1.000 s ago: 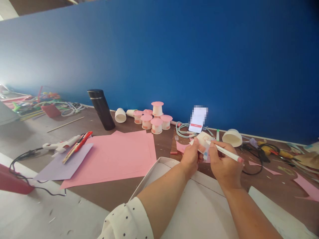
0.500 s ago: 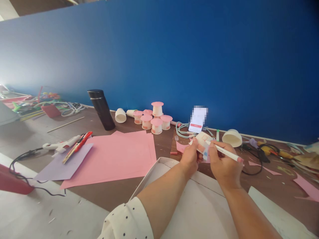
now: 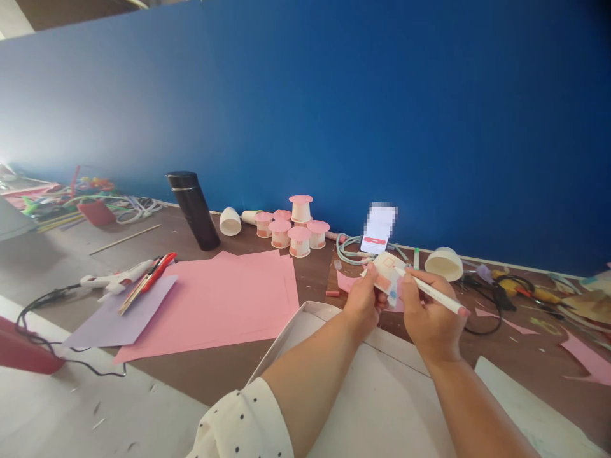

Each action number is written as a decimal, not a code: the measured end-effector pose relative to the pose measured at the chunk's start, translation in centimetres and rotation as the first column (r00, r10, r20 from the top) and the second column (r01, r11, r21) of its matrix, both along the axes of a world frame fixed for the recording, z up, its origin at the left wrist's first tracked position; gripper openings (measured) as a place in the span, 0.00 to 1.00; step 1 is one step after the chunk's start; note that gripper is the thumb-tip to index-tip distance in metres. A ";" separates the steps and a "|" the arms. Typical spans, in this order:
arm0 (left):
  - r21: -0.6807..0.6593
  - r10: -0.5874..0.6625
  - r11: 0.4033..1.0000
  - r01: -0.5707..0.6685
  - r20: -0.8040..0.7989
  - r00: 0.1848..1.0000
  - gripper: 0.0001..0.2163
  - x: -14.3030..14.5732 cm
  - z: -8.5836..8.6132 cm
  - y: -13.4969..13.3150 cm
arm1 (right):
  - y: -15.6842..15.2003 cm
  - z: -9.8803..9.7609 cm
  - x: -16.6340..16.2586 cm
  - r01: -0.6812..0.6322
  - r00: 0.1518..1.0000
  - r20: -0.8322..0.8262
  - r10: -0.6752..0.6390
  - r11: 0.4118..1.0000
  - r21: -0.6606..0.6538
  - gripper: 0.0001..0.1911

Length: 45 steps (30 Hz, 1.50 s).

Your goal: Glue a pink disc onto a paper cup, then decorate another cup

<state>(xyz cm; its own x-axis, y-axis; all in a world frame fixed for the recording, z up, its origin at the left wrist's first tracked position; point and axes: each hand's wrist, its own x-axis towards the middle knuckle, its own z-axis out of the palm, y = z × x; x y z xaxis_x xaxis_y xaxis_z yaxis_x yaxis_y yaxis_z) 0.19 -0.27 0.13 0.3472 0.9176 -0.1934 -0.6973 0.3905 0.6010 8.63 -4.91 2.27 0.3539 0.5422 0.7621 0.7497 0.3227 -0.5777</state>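
My left hand [image 3: 363,304] is closed on a small white paper cup [image 3: 386,263], which has a reddish square outline, a peach patch and a blue spot on its side. Closed around a white marker [image 3: 442,295] with a pinkish end is my right hand [image 3: 433,324]. The marker's tip is at the cup's side; whether it touches cannot be made out. Beyond my hands, short paper cups [image 3: 300,246] with pink disc tops stand grouped, one raised on the others. A phone [image 3: 377,232] leans at the wall beside a coiled pale cable [image 3: 347,252].
Pink sheets [image 3: 229,299] lie at left under a purple sheet [image 3: 128,318] bearing a red utility knife [image 3: 151,277]. A glue gun [image 3: 112,280] rests beside it. A black flask [image 3: 193,210], plain cups [image 3: 443,262] and pink scraps [image 3: 585,353] surround the workspace. A white box lid [image 3: 382,394] sits below my arms.
My right hand and the marker shift very slightly, with the marker's rear end a little lower and further right. The cup stays in my left hand.
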 end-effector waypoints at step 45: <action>0.002 -0.006 1.000 0.006 0.064 0.998 0.21 -0.5 0.5 -0.4 | 0.0 0.2 0.3 0.094 0.995 0.019 -0.094 0.994 -0.053 0.13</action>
